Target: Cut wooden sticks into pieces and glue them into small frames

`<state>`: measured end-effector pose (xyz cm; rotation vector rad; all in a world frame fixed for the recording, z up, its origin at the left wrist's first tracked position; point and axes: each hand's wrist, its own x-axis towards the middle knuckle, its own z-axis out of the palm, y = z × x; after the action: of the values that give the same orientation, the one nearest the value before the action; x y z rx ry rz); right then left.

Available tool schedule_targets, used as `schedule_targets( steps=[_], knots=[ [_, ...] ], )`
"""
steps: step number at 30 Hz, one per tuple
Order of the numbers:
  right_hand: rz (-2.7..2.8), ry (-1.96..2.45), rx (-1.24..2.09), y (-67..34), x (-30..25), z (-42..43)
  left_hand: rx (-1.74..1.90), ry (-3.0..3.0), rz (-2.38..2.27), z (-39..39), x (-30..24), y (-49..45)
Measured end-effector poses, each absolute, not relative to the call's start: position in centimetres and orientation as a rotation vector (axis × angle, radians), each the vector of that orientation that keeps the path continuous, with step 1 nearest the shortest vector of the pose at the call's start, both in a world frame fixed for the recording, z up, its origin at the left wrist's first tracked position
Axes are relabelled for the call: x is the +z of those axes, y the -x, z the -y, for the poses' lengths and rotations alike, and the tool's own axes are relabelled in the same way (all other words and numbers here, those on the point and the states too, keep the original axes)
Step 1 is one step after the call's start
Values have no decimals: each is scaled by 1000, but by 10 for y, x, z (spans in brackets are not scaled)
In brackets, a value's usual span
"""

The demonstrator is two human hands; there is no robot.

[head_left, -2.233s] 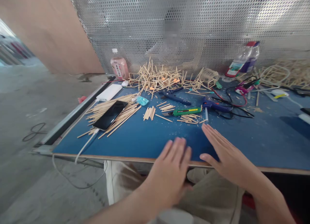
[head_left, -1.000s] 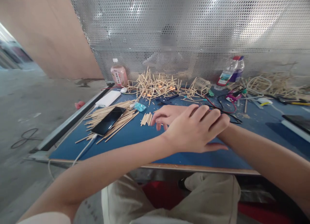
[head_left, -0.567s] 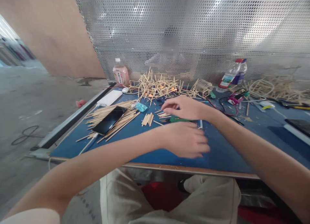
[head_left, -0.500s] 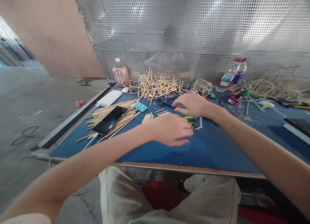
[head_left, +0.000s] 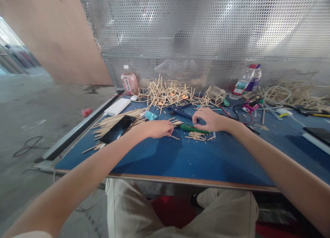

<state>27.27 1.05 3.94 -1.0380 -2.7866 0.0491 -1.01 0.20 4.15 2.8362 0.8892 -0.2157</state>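
My left hand (head_left: 162, 128) is closed, its fingertips low over the blue table. A short thin wooden stick (head_left: 175, 137) pokes out at these fingertips; the grip itself is partly hidden. My right hand (head_left: 210, 120) is open, fingers curved with a gap between thumb and forefinger, just above a green utility knife (head_left: 195, 129). Behind the fingers lie dark blue pliers (head_left: 180, 111). Short cut sticks (head_left: 196, 136) form a small heap in front of the knife. More short sticks (head_left: 177, 122) lie beside my left hand.
Long sticks (head_left: 103, 125) lie under a black phone (head_left: 117, 129) at left, near a white box (head_left: 117, 106) and a blue packet (head_left: 150, 115). A loose stick pile (head_left: 165, 93) spans the back. Bottles (head_left: 129, 80) and a clear tipped cup (head_left: 216, 93) stand near the perforated metal panel (head_left: 219, 32).
My left hand has moved left, away from the small stick heap, and its fingers have closed. My right hand has shifted slightly right and down, and the green utility knife shows more fully.
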Motion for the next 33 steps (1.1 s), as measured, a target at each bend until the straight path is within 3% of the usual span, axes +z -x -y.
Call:
schedule_targets(
  steps=[10,18,27,33],
  knots=[
    [2871,1178,-24,-257,27,-5,-172,-2727,-875,-5,62,-1],
    [2640,1433,112,-305,59,21,610,-2822,-1212,-28,60,16],
    [2380,1565,98,-412,14,95,465,-2881,-1131,-34,28,10],
    [2407,1450,35,-397,18,102,243,-2826,-1218,-37,17,2]
  ],
)
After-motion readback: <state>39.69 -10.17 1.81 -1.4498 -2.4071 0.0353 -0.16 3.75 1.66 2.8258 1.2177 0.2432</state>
